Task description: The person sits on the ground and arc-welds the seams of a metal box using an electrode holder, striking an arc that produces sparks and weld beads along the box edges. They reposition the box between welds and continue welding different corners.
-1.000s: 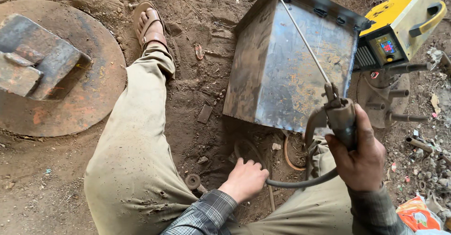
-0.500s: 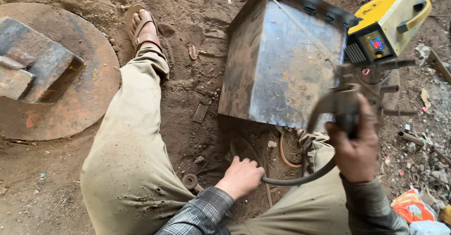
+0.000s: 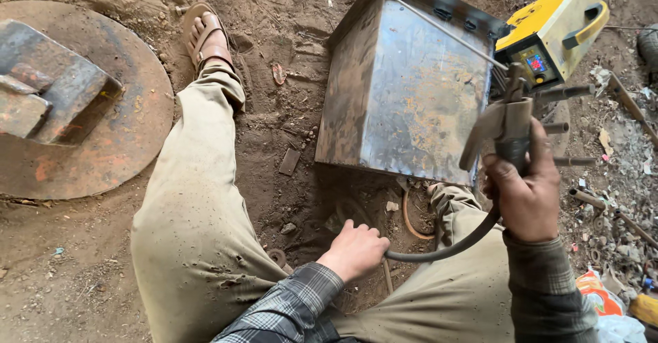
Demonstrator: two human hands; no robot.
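I sit on dirt ground with my legs spread. My right hand (image 3: 524, 196) grips a welding electrode holder (image 3: 506, 125), held up in front of a bare steel box (image 3: 404, 89). A thin welding rod (image 3: 439, 31) runs from the holder up and left across the box's top edge. A black cable (image 3: 445, 247) curves down from the holder toward my left hand (image 3: 355, 248), which rests fist-like on the ground between my legs, touching the cable's end or the dirt beside it; I cannot tell which.
A yellow welding machine (image 3: 558, 28) stands behind the box at the right. At the left, a rusty round steel plate (image 3: 130, 130) carries a heavy metal block (image 3: 51, 89). Metal rods and scrap (image 3: 617, 206) litter the right edge. My sandalled foot (image 3: 204, 34) rests at the top.
My right hand has raised the holder and swung it right, nearer the welding machine; the rod now lies along the box's top edge. My left hand stayed on the ground.
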